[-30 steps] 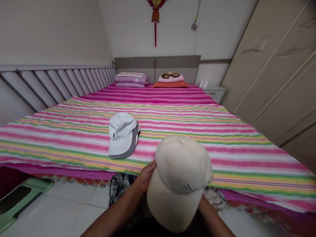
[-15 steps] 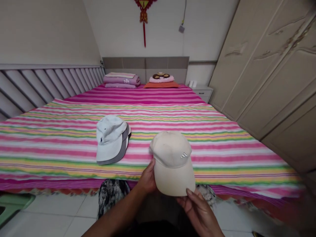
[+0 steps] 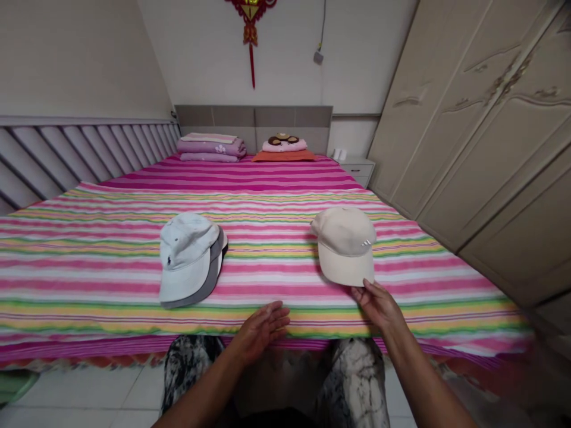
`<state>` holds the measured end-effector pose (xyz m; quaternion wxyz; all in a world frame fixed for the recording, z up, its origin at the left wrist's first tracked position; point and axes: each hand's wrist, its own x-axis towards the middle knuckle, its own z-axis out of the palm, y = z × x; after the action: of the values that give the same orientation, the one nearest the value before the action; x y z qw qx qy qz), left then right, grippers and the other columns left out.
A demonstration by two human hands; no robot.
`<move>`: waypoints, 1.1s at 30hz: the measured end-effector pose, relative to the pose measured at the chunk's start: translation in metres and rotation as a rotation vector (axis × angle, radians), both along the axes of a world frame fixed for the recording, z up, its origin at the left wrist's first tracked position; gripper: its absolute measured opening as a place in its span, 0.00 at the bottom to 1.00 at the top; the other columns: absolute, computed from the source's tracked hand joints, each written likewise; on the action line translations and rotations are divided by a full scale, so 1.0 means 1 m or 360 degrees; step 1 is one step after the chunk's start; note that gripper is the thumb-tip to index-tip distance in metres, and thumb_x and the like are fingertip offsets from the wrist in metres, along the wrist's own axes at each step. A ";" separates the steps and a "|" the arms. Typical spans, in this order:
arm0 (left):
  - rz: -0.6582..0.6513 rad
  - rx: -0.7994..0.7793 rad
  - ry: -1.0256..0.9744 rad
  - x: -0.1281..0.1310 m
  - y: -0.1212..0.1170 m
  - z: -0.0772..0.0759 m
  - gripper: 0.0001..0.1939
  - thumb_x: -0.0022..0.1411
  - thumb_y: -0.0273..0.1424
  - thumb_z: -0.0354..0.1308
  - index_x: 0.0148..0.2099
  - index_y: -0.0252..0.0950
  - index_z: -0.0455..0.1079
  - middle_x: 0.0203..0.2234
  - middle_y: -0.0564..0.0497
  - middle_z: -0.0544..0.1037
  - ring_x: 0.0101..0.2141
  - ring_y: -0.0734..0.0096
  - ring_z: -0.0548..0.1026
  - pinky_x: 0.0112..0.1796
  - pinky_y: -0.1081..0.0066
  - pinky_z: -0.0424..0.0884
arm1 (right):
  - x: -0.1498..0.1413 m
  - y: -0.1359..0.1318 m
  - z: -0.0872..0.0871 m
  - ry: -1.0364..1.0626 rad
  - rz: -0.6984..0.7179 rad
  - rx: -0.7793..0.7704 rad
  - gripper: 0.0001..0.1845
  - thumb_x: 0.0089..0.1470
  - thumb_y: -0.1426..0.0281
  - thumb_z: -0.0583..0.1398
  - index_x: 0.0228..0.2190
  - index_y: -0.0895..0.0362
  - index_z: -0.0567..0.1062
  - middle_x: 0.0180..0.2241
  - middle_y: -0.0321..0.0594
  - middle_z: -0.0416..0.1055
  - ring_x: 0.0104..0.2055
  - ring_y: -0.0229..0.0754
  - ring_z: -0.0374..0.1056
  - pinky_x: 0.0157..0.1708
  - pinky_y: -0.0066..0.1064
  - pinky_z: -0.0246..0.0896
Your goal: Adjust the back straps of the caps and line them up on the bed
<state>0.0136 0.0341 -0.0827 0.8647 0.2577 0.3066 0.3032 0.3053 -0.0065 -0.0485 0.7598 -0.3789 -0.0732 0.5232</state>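
A beige baseball cap point(image 3: 345, 246) with a small striped emblem is over the right part of the bed, its brim toward me. My right hand point(image 3: 377, 302) pinches the brim's front edge, thumb on top and fingers below. Nearer the bed's front edge, my left hand point(image 3: 264, 327) holds nothing, its fingers stretched out and pointing right. To its upper left lies a stack of caps point(image 3: 190, 258): a pale blue cap with a dark emblem on top, a grey brim showing beneath it, and another pale edge at the side.
A striped sheet point(image 3: 267, 267) covers the bed. Folded purple bedding point(image 3: 212, 148) and a pink and orange pile point(image 3: 284, 151) lie by the headboard point(image 3: 294, 119). A railing point(image 3: 89, 148) runs along the left; a wardrobe point(image 3: 482, 131) and nightstand point(image 3: 357, 169) stand right.
The beige cap has moved right and farther from me in my right hand. My left hand has let go of it and is now apart from it. The view has shifted slightly.
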 end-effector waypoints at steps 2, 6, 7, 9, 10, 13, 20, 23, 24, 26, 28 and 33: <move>-0.0008 0.0000 0.0025 0.000 0.001 -0.001 0.13 0.56 0.31 0.54 0.44 0.34 0.67 0.44 0.42 0.72 0.41 0.63 0.72 0.44 0.62 0.62 | 0.009 0.008 -0.004 0.0020 -0.0001 -0.0073 0.10 0.38 0.84 0.60 0.24 0.59 0.70 0.21 0.35 0.73 0.22 0.35 0.68 0.25 0.25 0.69; -0.0008 -0.0010 0.0037 0.001 0.002 -0.005 0.12 0.56 0.31 0.54 0.43 0.33 0.67 0.43 0.42 0.73 0.40 0.62 0.73 0.43 0.63 0.63 | 0.019 0.012 -0.010 0.0069 0.0025 -0.0264 0.10 0.41 0.86 0.56 0.24 0.60 0.68 0.18 0.36 0.70 0.17 0.34 0.66 0.19 0.22 0.67; -0.0005 -0.0011 0.0040 0.001 0.002 -0.006 0.12 0.56 0.31 0.54 0.43 0.33 0.67 0.43 0.42 0.73 0.40 0.62 0.73 0.43 0.63 0.63 | 0.022 0.011 -0.011 0.0078 0.0026 -0.0297 0.11 0.42 0.86 0.55 0.24 0.60 0.68 0.18 0.35 0.69 0.17 0.33 0.65 0.18 0.22 0.67; -0.0001 -0.0008 0.0035 0.001 0.002 -0.008 0.12 0.56 0.31 0.54 0.43 0.33 0.68 0.42 0.42 0.73 0.40 0.62 0.73 0.43 0.63 0.62 | 0.028 0.009 -0.011 0.0092 0.0013 -0.0339 0.12 0.43 0.87 0.54 0.25 0.59 0.67 0.18 0.34 0.68 0.18 0.32 0.65 0.18 0.20 0.67; -0.0002 -0.0006 0.0029 0.001 0.002 -0.008 0.12 0.56 0.31 0.54 0.43 0.33 0.68 0.42 0.42 0.73 0.40 0.62 0.73 0.43 0.63 0.62 | 0.031 0.008 -0.011 0.0099 0.0003 -0.0355 0.12 0.44 0.87 0.54 0.25 0.58 0.67 0.19 0.33 0.68 0.18 0.32 0.65 0.18 0.20 0.67; -0.0015 0.0002 0.0002 0.000 0.002 -0.010 0.12 0.56 0.30 0.55 0.43 0.33 0.68 0.43 0.42 0.73 0.40 0.62 0.73 0.43 0.62 0.62 | 0.038 0.008 -0.010 0.0111 -0.0020 -0.0404 0.13 0.45 0.87 0.52 0.26 0.58 0.66 0.21 0.34 0.68 0.18 0.32 0.65 0.18 0.19 0.67; -0.0041 0.0016 -0.0015 -0.001 0.001 -0.011 0.13 0.55 0.31 0.55 0.44 0.34 0.68 0.43 0.41 0.73 0.40 0.62 0.73 0.44 0.62 0.61 | 0.038 0.008 -0.009 0.0109 -0.0035 -0.0450 0.14 0.45 0.88 0.50 0.28 0.58 0.66 0.22 0.35 0.67 0.19 0.32 0.65 0.17 0.19 0.67; -0.0070 0.0032 -0.0011 -0.003 0.001 -0.011 0.13 0.56 0.31 0.54 0.44 0.33 0.68 0.43 0.41 0.73 0.39 0.63 0.73 0.44 0.62 0.61 | 0.037 0.009 -0.003 0.0088 -0.0053 -0.0394 0.15 0.46 0.88 0.49 0.28 0.58 0.67 0.24 0.34 0.67 0.20 0.31 0.64 0.16 0.18 0.66; -0.0081 0.0040 -0.0027 -0.004 0.001 -0.011 0.13 0.56 0.31 0.54 0.44 0.33 0.68 0.42 0.41 0.73 0.39 0.63 0.74 0.43 0.62 0.60 | 0.038 0.010 0.000 0.0074 -0.0054 -0.0375 0.15 0.46 0.88 0.49 0.28 0.58 0.67 0.24 0.34 0.67 0.20 0.31 0.64 0.16 0.18 0.65; -0.0098 0.0054 -0.0073 -0.006 0.002 -0.012 0.13 0.56 0.31 0.55 0.44 0.33 0.67 0.42 0.41 0.73 0.39 0.63 0.74 0.43 0.63 0.60 | 0.039 0.013 0.005 0.0045 -0.0046 -0.0346 0.14 0.45 0.87 0.50 0.28 0.58 0.67 0.23 0.34 0.66 0.19 0.31 0.62 0.15 0.18 0.65; -0.0101 0.0052 -0.0092 -0.007 0.002 -0.013 0.13 0.55 0.30 0.55 0.44 0.33 0.67 0.42 0.41 0.74 0.39 0.62 0.74 0.43 0.63 0.60 | 0.042 0.016 0.008 0.0019 -0.0037 -0.0341 0.14 0.45 0.87 0.51 0.28 0.58 0.67 0.23 0.34 0.66 0.18 0.30 0.61 0.14 0.18 0.64; -0.0092 0.0041 -0.0092 -0.007 0.002 -0.014 0.13 0.55 0.30 0.54 0.44 0.33 0.67 0.43 0.42 0.74 0.40 0.63 0.73 0.42 0.64 0.61 | 0.050 0.016 0.003 -0.0032 -0.0022 -0.0505 0.14 0.47 0.87 0.48 0.27 0.59 0.66 0.20 0.34 0.64 0.16 0.31 0.61 0.13 0.18 0.64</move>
<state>0.0065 0.0356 -0.0968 0.8781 0.2687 0.2699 0.2894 0.3549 0.0094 -0.0457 0.6931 -0.5001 0.0053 0.5191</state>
